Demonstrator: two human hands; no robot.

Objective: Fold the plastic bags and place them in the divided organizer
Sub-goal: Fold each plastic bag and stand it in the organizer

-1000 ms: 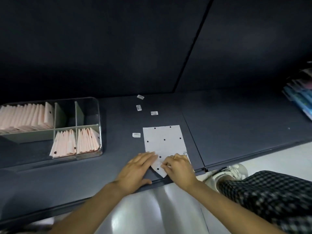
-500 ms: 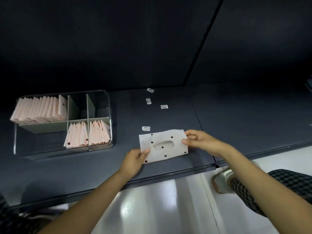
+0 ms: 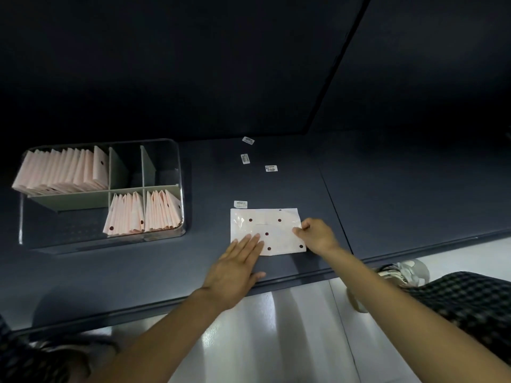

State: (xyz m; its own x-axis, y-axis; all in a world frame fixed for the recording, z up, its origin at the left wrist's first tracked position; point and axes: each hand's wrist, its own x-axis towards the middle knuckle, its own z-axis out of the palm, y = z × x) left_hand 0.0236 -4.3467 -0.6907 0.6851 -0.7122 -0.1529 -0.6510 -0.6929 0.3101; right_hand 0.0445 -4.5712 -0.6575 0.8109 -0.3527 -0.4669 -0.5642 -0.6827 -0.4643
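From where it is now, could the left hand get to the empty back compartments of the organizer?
Probably yes. The left hand lies flat on the bag, holding nothing, and the dark tabletop between it and the organizer looks bare. The compartments are open-topped.

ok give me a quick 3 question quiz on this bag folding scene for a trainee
1. True or false: the left hand lies flat with straight fingers on the dotted bag.
2. Which part of the bag does the right hand pinch? A) left edge B) right edge C) far left corner
3. How many compartments of the organizer hold folded bags?

Key:
1. True
2. B
3. Three: the far left one and the two near right ones.
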